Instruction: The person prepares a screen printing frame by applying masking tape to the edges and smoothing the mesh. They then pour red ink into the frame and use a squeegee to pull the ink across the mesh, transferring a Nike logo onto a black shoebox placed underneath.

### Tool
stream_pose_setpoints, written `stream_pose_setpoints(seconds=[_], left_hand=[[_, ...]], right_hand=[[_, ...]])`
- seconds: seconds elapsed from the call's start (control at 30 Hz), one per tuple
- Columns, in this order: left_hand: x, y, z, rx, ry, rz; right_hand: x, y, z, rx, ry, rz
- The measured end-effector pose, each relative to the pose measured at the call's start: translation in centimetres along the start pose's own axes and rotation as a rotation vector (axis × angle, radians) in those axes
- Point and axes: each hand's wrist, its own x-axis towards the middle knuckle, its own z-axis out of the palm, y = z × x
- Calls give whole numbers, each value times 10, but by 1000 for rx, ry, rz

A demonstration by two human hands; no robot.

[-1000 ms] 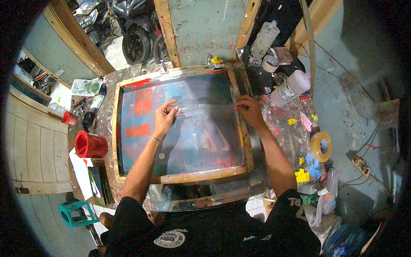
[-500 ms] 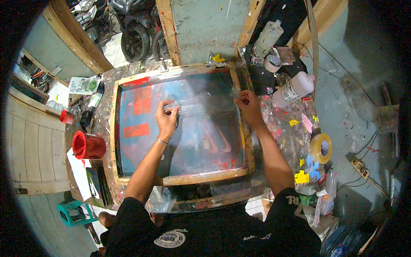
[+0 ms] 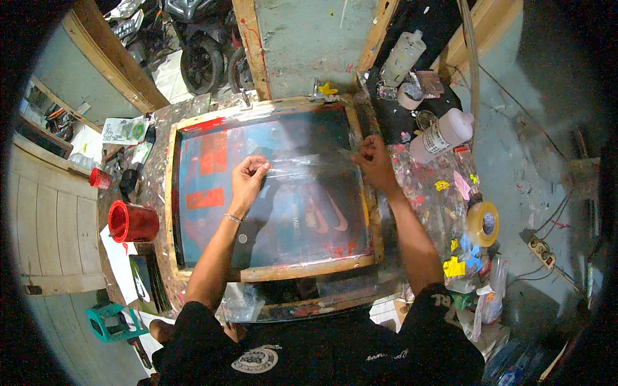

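A wooden-framed printing screen (image 3: 273, 271) lies flat on the worktable, with red patches and pale shapes showing on its bluish mesh. Over the mesh, a strip of clear tape (image 3: 299, 166) stretches between my two hands. My left hand (image 3: 248, 183) pinches the strip's left end between thumb and fingertips, above the middle of the screen. At the frame's right side, my right hand (image 3: 376, 166) is closed on the other end, its fingertips in shadow. Whether the strip touches the mesh, I cannot tell.
A roll of clear tape (image 3: 483, 223) and a white bottle (image 3: 443, 135) sit on the table's right part, among yellow scraps (image 3: 454, 266). At left are a red tub (image 3: 134, 220) and a smaller red cup (image 3: 100, 177). A green stool (image 3: 114, 320) stands lower left.
My left hand has shifted slightly down and its forearm leftward, the fingers now closer together. My right hand has barely moved. The strip stays stretched between them.
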Motion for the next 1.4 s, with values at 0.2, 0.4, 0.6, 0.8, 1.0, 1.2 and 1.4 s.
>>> stream_pose_setpoints(seconds=[0.2,0.4,0.6,0.8,1.0,1.2,1.4], left_hand=[[0,-4,17,52,121,32],[-5,-9,25,100,230,62],[-6,-15,17,480,79,358],[-14,16,23,646,-61,325],[-10,18,20,1015,8,439],[8,20,1,1088,-119,486],[9,26,-6,1142,-207,548]], right_hand=[[-2,5,21,-589,169,-275],[-10,2,7,-836,-44,-607],[-12,-6,12,-982,-122,-459],[2,13,9,-993,-117,-425],[4,-10,-1,-1016,-255,-423],[4,-8,-7,-1099,-171,-678],[11,-14,5,-1292,-189,-710]])
